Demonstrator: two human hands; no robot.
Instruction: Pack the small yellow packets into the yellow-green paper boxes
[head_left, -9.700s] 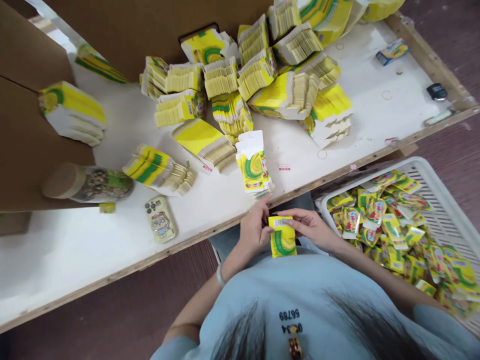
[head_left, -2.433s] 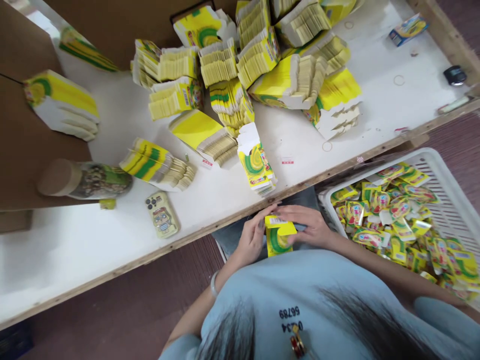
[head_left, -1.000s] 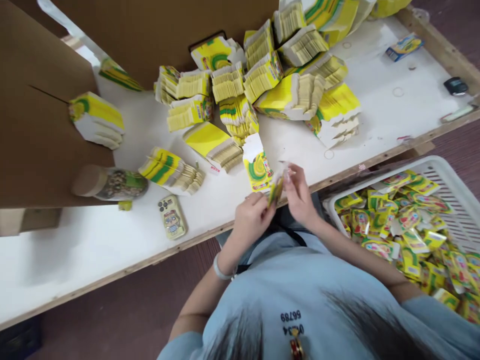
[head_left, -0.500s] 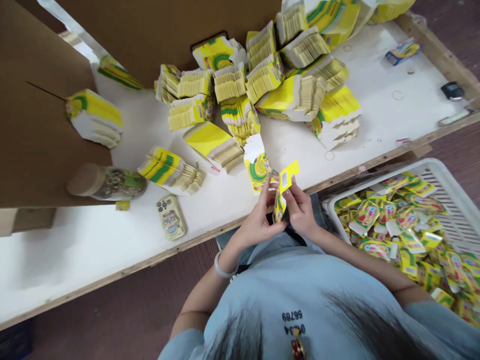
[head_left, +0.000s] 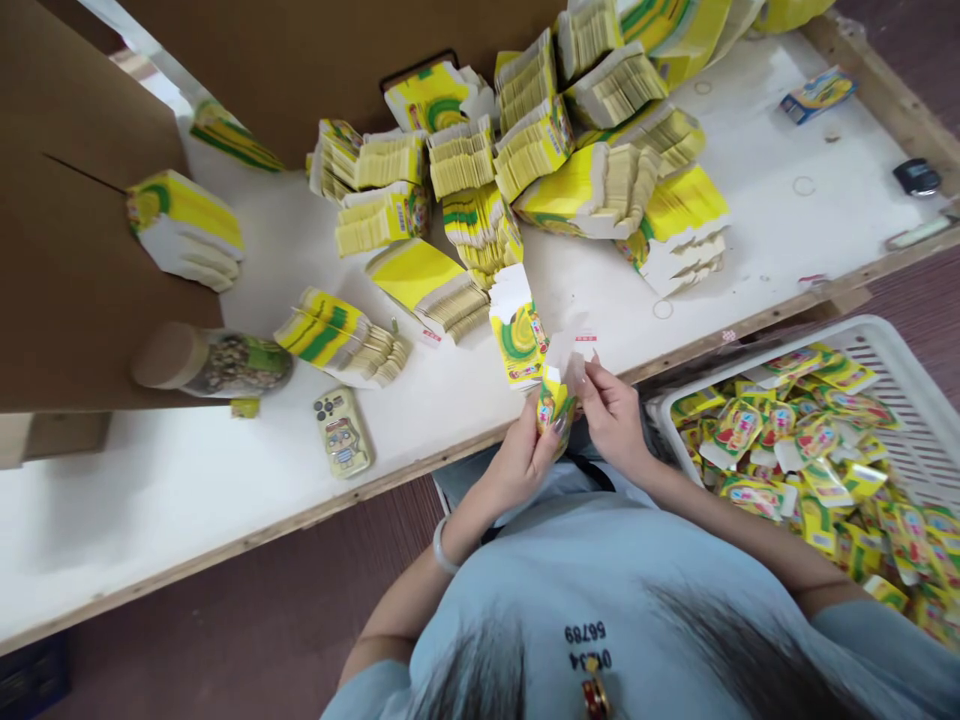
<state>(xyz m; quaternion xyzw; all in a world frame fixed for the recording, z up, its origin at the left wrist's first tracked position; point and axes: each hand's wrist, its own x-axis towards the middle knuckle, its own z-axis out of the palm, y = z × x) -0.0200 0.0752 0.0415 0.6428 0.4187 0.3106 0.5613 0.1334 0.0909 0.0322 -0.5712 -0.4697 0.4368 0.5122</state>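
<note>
A small yellow and green carton (head_left: 553,400) is held upright over the table's front edge, its white flaps pointing away from me. My left hand (head_left: 521,450) is closed around its lower part. At the top, my right hand (head_left: 611,415) has thumb and fingers pinched on a white flap, slightly blurred. Just beyond my left hand a small pile of flat carton blanks (head_left: 517,330) lies on the white table. Several bundles of folded cartons (head_left: 480,230) stand behind that pile.
To my right stands a white plastic basket (head_left: 892,350) with many yellow cartons inside. A phone in a cartoon case (head_left: 343,432) and a lidded jar (head_left: 240,365) lie on the left. Brown cardboard (head_left: 300,60) walls the back. A blue box (head_left: 817,95) sits far right.
The carton has turned in my hands, so its white flaps now show instead of the yellow flap with the barcode. My right hand has shifted slightly right and onto a flap.
</note>
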